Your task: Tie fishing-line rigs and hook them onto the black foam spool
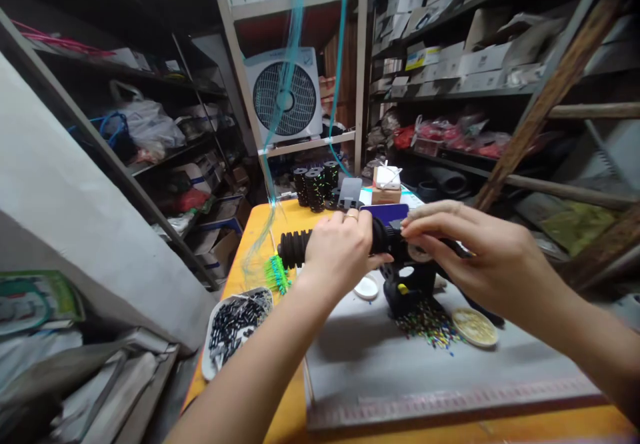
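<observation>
A black device (pixel 413 277) stands on the grey board, with a ribbed black cylinder (pixel 295 249) sticking out to its left. Wrapped over that cylinder is my left hand (pixel 341 244), with a ring on one finger and the thumb underneath. My right hand (pixel 465 244) is closed in a pinch at the top right of the device, and whatever lies between its fingertips is too small to make out. Under the device lies a scatter of tiny coloured pieces (pixel 430 324). Close by are a white round lid (pixel 367 287) and a shallow dish (pixel 457 321) of pale yellowish bits.
On the yellow table (pixel 260 221), a white tray (pixel 207 357) holds black tubular pieces. A green bristly bundle (pixel 277 274) lies near it. Black spools (pixel 315 191) and a small box (pixel 386 194) stand behind. Teal strands (pixel 283 97) hang before a fan (pixel 307 121). Shelves surround the table.
</observation>
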The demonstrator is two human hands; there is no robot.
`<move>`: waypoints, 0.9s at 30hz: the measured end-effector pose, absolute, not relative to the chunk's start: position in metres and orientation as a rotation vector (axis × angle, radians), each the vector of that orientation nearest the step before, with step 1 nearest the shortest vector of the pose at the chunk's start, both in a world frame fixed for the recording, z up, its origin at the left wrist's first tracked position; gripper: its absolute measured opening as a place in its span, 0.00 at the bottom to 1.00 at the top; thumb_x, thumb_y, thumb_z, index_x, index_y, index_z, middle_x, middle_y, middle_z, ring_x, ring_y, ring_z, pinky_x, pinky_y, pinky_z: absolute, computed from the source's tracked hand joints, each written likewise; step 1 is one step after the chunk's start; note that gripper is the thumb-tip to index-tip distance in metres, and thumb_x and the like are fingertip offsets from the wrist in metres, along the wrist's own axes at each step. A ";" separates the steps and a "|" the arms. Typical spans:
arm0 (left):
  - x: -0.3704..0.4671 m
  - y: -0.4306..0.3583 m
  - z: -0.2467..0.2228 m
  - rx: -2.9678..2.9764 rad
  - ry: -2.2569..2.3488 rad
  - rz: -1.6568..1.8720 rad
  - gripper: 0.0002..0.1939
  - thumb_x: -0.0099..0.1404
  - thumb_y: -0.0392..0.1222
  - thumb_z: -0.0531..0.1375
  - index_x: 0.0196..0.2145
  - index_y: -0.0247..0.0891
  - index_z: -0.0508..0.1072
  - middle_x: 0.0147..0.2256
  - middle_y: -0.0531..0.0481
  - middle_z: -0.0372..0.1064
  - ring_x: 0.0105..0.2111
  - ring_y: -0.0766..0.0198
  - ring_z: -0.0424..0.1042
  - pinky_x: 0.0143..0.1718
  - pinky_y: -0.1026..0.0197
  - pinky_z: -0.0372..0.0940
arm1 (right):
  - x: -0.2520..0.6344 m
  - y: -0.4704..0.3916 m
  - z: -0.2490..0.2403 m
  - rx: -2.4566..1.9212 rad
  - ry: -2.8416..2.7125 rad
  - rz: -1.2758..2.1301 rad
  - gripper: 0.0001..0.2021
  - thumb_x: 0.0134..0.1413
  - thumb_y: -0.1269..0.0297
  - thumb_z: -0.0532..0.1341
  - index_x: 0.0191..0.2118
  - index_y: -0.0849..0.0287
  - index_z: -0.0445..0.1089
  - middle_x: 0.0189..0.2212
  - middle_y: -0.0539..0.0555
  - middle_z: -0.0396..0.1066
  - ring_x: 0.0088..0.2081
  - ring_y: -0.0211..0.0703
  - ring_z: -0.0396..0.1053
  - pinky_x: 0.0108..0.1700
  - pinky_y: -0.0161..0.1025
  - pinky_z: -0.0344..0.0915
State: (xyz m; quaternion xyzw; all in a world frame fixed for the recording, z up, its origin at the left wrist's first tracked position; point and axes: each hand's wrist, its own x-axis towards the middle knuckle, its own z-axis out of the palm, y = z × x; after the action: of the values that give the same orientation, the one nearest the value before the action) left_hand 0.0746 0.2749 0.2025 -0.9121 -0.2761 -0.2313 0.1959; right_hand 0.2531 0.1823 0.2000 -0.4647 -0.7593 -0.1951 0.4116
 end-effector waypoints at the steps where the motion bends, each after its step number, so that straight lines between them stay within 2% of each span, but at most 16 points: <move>1: 0.076 0.275 0.201 -2.548 -0.761 -0.643 0.31 0.61 0.62 0.63 0.47 0.29 0.70 0.40 0.41 0.74 0.39 0.49 0.75 0.37 0.53 0.66 | 0.254 0.187 0.206 -1.171 -1.922 -0.489 0.05 0.65 0.72 0.59 0.41 0.56 0.70 0.40 0.54 0.74 0.42 0.44 0.74 0.44 0.39 0.68; 6: 0.077 0.280 0.197 -2.521 -0.689 -0.622 0.29 0.66 0.62 0.59 0.48 0.30 0.69 0.40 0.42 0.74 0.37 0.49 0.74 0.34 0.53 0.66 | 0.256 0.201 0.207 -1.223 -1.847 -0.435 0.03 0.63 0.67 0.61 0.42 0.55 0.70 0.35 0.51 0.76 0.32 0.42 0.74 0.35 0.39 0.69; 10: 0.078 0.277 0.197 -2.538 -0.703 -0.632 0.28 0.66 0.61 0.58 0.47 0.30 0.70 0.39 0.43 0.74 0.35 0.50 0.74 0.33 0.52 0.67 | 0.253 0.205 0.203 -1.203 -1.809 -0.433 0.05 0.62 0.68 0.62 0.43 0.55 0.68 0.34 0.49 0.76 0.30 0.40 0.76 0.34 0.36 0.72; 12: 0.074 0.273 0.201 -2.546 -0.732 -0.653 0.30 0.64 0.61 0.61 0.50 0.29 0.69 0.42 0.42 0.76 0.39 0.48 0.75 0.40 0.50 0.69 | 0.251 0.206 0.203 -1.188 -1.825 -0.448 0.04 0.62 0.69 0.60 0.42 0.55 0.68 0.34 0.49 0.76 0.30 0.39 0.76 0.34 0.35 0.73; 14: 0.062 0.270 0.207 -2.601 -0.789 -0.758 0.37 0.64 0.62 0.61 0.58 0.28 0.64 0.52 0.37 0.74 0.50 0.44 0.72 0.54 0.44 0.65 | 0.249 0.206 0.204 -1.175 -1.852 -0.472 0.03 0.63 0.69 0.59 0.42 0.56 0.67 0.33 0.49 0.77 0.30 0.38 0.77 0.34 0.35 0.73; 16: 0.040 0.271 0.211 -2.721 -0.915 -1.044 0.40 0.65 0.62 0.59 0.64 0.31 0.59 0.61 0.35 0.67 0.61 0.44 0.64 0.63 0.42 0.58 | 0.247 0.206 0.205 -1.174 -1.876 -0.500 0.03 0.63 0.69 0.58 0.41 0.57 0.67 0.33 0.49 0.77 0.30 0.38 0.77 0.33 0.34 0.73; 17: 0.027 0.274 0.211 -2.779 -1.013 -1.254 0.35 0.68 0.60 0.57 0.63 0.34 0.60 0.61 0.37 0.67 0.61 0.47 0.64 0.62 0.44 0.58 | 0.247 0.206 0.205 -1.175 -1.882 -0.517 0.02 0.64 0.70 0.58 0.41 0.57 0.67 0.33 0.49 0.77 0.29 0.37 0.77 0.32 0.34 0.72; 20: -0.007 0.287 0.197 -2.616 -1.288 -2.030 0.17 0.71 0.53 0.57 0.49 0.40 0.71 0.46 0.45 0.76 0.49 0.56 0.74 0.53 0.52 0.66 | 0.245 0.206 0.206 -1.179 -1.878 -0.569 0.02 0.65 0.69 0.58 0.41 0.57 0.67 0.32 0.49 0.77 0.28 0.36 0.76 0.31 0.33 0.71; 22: -0.021 0.295 0.178 -2.473 -1.430 -2.403 0.12 0.70 0.51 0.59 0.42 0.40 0.72 0.39 0.49 0.75 0.42 0.60 0.75 0.48 0.56 0.68 | 0.244 0.206 0.206 -1.182 -1.875 -0.599 0.02 0.65 0.69 0.58 0.41 0.56 0.67 0.32 0.48 0.77 0.27 0.36 0.76 0.30 0.33 0.70; 24: -0.025 0.298 0.159 -2.455 -1.510 -2.556 0.12 0.69 0.51 0.61 0.40 0.40 0.73 0.38 0.50 0.74 0.39 0.62 0.74 0.44 0.60 0.68 | 0.243 0.207 0.205 -1.185 -1.888 -0.625 0.03 0.65 0.70 0.58 0.41 0.56 0.67 0.32 0.48 0.77 0.27 0.35 0.75 0.30 0.33 0.69; 27: -0.021 0.295 0.139 -2.514 -1.559 -2.538 0.11 0.69 0.50 0.61 0.40 0.40 0.73 0.37 0.51 0.74 0.38 0.65 0.73 0.41 0.65 0.66 | 0.242 0.207 0.204 -1.193 -1.911 -0.684 0.03 0.65 0.71 0.59 0.41 0.55 0.67 0.32 0.48 0.78 0.26 0.36 0.74 0.31 0.34 0.69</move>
State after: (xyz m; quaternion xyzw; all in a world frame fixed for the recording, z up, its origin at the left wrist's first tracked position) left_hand -0.0213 0.2946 0.1393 -0.5994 -0.3718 -0.6052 -0.3692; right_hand 0.2421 0.2070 0.2042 -0.4681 -0.7495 -0.2682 0.3837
